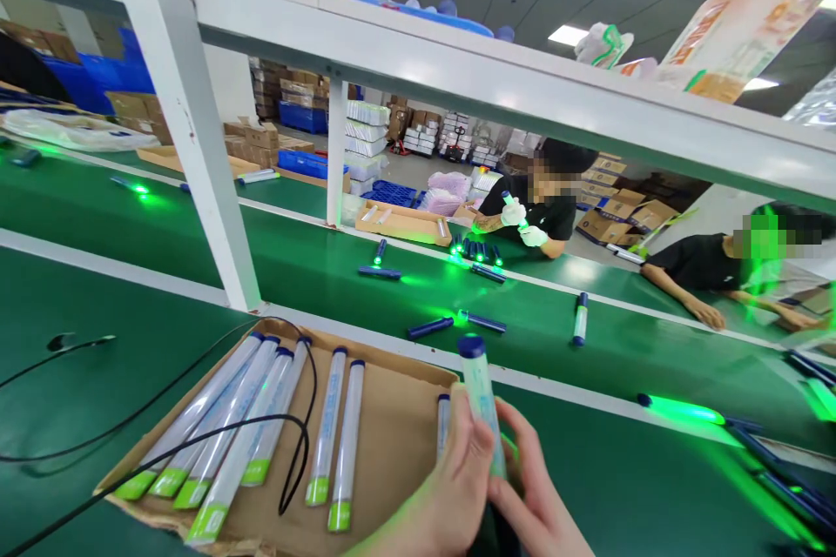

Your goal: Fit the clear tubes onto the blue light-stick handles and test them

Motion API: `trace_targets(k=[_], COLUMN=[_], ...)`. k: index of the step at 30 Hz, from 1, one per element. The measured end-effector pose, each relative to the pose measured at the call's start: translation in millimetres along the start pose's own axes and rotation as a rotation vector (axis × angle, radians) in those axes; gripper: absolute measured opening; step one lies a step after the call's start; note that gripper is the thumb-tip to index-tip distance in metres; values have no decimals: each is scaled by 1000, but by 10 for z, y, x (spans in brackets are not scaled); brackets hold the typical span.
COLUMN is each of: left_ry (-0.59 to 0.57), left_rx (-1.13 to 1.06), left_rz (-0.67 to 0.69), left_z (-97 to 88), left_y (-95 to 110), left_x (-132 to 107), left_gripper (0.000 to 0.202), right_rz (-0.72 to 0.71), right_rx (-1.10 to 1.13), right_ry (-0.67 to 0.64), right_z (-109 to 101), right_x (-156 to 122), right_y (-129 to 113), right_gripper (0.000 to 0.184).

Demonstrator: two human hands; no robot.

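Both my hands hold one upright tube (pixel 482 396), pale with a dark blue cap at the top. My left hand (pixel 450 487) wraps its fingers round the tube from the left. My right hand (pixel 532 496) pinches it from the right, lower down. Just left of my hands lies a shallow cardboard tray (pixel 392 444) with several similar tubes (pixel 326 426) laid side by side, blue caps far, green ends near. One more tube (pixel 443 422) lies in the tray close to my left thumb.
Black cables (pixel 196 444) loop over the tray and the green mat. Beyond a white rail, a green conveyor (pixel 313 261) carries scattered tubes, some glowing green. Two other people work across it. A white frame post (pixel 196 130) and shelf beam stand ahead.
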State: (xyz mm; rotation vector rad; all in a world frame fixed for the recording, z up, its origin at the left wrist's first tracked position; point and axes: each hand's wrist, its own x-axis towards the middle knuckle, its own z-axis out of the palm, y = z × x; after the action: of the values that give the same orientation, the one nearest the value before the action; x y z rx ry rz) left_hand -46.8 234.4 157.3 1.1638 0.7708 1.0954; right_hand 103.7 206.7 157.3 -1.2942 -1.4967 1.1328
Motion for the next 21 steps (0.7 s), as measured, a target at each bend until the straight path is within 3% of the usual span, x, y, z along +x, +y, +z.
trace_targets(k=[2,4,5,7,9,12,14,16,19,21], left_ry=[97,182,216,246,242,204,175,182,307,441], left_rx=[342,804,1029,1400,1598,1669,1594,1426,1002,618], left_rz=[90,103,48,-193,-398,-426,-359,-273,-155,-180], left_z=[-191,-457,-611,-919,-1171,-1382,-1440,-1469,-1448,-1362], left_y=[141,280,329,350,250,-47,-221,-296,-196,-27], left_x=[85,141,145,96,-9,-177,-245,-260,-169,-39], left_gripper=[60,56,54,47,49,56,59,56,48,46], right_rz=[-47,-70,-19,135,279,452,515,530,528,539], right_rx=[-129,-269,-325,-461,-589,-744,-832,-901,-942,-942], right_ry=[-57,53,143,336,460,524,541,532,427,343], right_z=[-44,-293,-486,-937,-1354,-1671,-1631,-1421,-938,-628], right_x=[438,1028,1346,1938,2376,2698,2759,2764,2732,2700], right_y=[-10,-45,-51,-14,90,299,420,509,596,620], right_gripper=[60,61,57,48,40,34,37,40,46,49])
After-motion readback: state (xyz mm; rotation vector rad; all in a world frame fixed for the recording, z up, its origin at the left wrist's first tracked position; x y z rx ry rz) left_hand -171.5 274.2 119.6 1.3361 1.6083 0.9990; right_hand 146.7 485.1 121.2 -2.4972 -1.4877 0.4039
